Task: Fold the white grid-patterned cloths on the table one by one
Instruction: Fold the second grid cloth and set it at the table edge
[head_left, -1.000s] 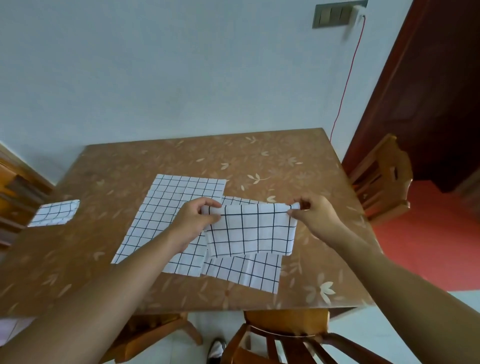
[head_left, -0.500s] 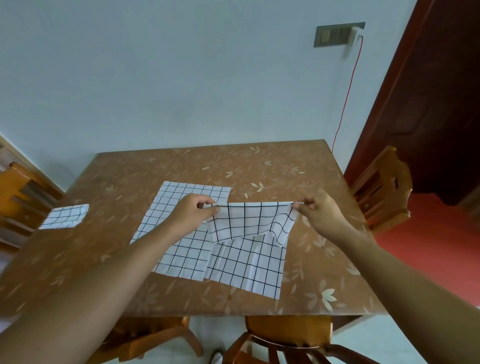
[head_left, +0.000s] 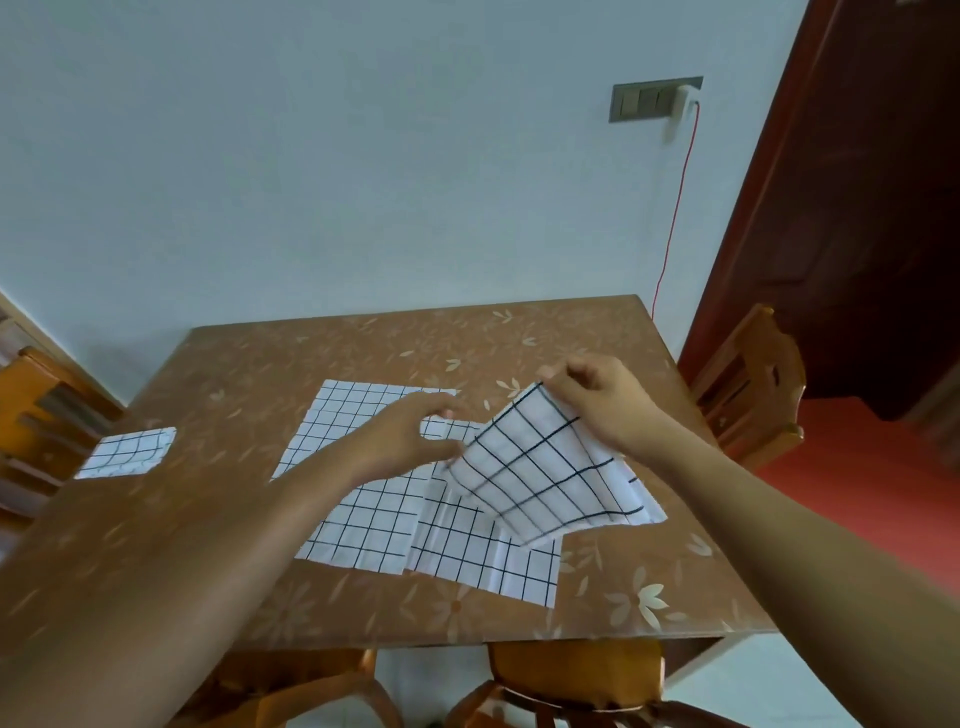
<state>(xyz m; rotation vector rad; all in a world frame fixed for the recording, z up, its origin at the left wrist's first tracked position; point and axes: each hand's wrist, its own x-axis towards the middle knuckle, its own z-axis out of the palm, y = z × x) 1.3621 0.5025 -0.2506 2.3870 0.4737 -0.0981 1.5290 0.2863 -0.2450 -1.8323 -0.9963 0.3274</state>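
Observation:
A folded white grid cloth (head_left: 545, 467) hangs tilted above the brown table (head_left: 519, 338). My right hand (head_left: 602, 405) pinches its upper far corner and holds it raised. My left hand (head_left: 400, 441) meets the cloth's lower left corner, with the thumb on its edge. Under it, two more grid cloths lie flat: one spread to the left (head_left: 358, 421) and one at the front (head_left: 483, 558), overlapping each other. A small folded grid cloth (head_left: 127, 452) rests near the table's left edge.
Wooden chairs stand at the right (head_left: 753, 384), at the left (head_left: 36, 405) and under the front edge (head_left: 571, 675). A pale wall is behind the table, with a switch plate (head_left: 649, 98) and a red cable (head_left: 675, 208). A dark red door (head_left: 857, 208) is at the right.
The folded cloth has swung from level to tilted: my right hand rose and moved inward with its corner, and the left corner dropped. The camera tipped upward.

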